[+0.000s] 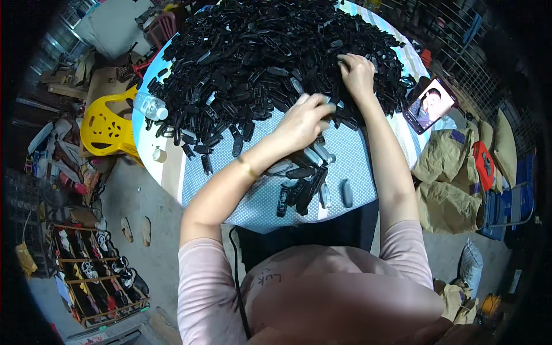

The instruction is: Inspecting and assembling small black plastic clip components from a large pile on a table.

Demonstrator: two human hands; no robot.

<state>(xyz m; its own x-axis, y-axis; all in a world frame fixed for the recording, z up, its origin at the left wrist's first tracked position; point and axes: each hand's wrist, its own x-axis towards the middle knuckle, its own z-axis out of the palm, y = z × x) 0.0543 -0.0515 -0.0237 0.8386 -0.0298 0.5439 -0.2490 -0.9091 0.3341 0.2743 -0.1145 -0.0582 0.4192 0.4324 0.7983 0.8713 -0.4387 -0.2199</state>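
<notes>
A large heap of small, elongated black plastic pieces covers the far side of the round table; I cannot make out their exact kind. At the heap's near edge, my left hand has its fingers curled, slightly blurred, around something too dark to make out. My right hand reaches further into the right part of the heap, thumb and fingers drawn together; what lies between them is hidden. Nearer my body is a smaller group of black and grey pieces. One grey piece lies apart on its right.
A lit phone leans at the table's right edge. On the left edge are a clear bottle and a small round container. A yellow plastic chair stands left, a shoe rack lower left, brown sacks right.
</notes>
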